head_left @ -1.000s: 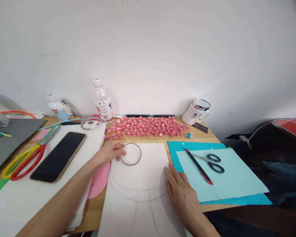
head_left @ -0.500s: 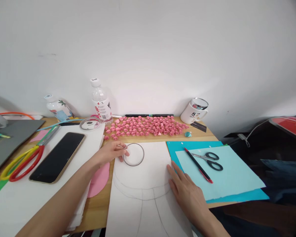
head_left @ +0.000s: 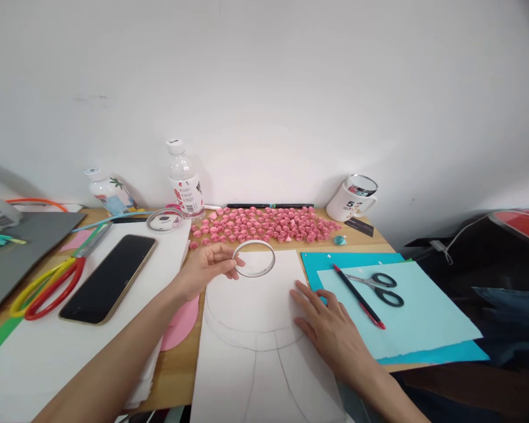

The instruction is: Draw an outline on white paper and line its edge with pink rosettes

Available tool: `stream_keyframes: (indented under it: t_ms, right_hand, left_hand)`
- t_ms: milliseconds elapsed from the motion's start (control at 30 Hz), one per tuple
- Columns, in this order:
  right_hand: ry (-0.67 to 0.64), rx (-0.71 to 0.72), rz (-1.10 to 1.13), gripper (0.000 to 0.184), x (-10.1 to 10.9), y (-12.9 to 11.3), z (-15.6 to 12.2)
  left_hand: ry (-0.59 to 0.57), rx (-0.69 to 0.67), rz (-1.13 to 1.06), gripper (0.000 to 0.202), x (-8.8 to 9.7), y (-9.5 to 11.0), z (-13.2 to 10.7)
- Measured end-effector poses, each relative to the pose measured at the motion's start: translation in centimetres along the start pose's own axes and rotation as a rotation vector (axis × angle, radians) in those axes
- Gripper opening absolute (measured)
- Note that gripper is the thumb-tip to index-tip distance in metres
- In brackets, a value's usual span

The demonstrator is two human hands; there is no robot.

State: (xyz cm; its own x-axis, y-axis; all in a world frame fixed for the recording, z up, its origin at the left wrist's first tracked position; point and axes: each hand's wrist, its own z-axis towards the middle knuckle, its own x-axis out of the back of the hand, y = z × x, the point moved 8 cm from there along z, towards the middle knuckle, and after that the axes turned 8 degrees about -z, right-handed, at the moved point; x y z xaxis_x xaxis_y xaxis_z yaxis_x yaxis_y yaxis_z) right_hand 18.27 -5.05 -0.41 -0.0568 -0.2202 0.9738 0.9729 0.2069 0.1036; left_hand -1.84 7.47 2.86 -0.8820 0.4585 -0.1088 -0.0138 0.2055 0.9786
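Between the thumb and fingers of my left hand (head_left: pixel 211 267) is a thin, pale ring (head_left: pixel 268 265) with faint print on its inner side. It is tilted over the top part of a white sheet of paper (head_left: pixel 247 305), which has curved pencil lines drawn lower down. My right hand (head_left: pixel 324 320) rests with fingers spread on the right edge of that sheet. Just beyond the ring lie many small pink paper rolls (head_left: pixel 264 223). To the right, a black and red pen (head_left: pixel 359 296) and black-handled scissors (head_left: pixel 379 286) lie on light blue paper (head_left: pixel 405 317).
Left are a phone (head_left: pixel 108 279), red and yellow scissors (head_left: pixel 55 282), a paper stack (head_left: pixel 22 370), a round clear roll (head_left: pixel 164 220) and a pink paper piece (head_left: pixel 183 323). At the wall stand a plastic bottle (head_left: pixel 186 182), a smaller bottle (head_left: pixel 110 194) and a mug (head_left: pixel 351 198).
My left hand has raised the ring from the sheet and tilted it, moving it up and to the right. My right hand has shifted slightly left along the paper, fingers still spread.
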Motion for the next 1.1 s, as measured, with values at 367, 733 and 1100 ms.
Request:
stream_keyframes:
  t_ms: [367, 733, 1100]
  right_hand:
    - [0.145, -0.119, 1.054, 0.025, 3.8, -1.1, 6.6]
    - [0.222, -0.116, 1.093, 0.021, 4.2, -0.8, 9.1]
    - [0.374, 0.254, 0.840, 0.015, 5.9, -2.9, 8.7]
  left_hand:
    - [-0.023, -0.022, 0.067, 0.026, -1.6, -0.1, -0.6]
    - [0.079, -0.003, -0.155, 0.032, 0.4, -0.4, -0.1]
    - [0.119, 0.108, -0.366, 0.028, 1.0, -1.9, 0.1]
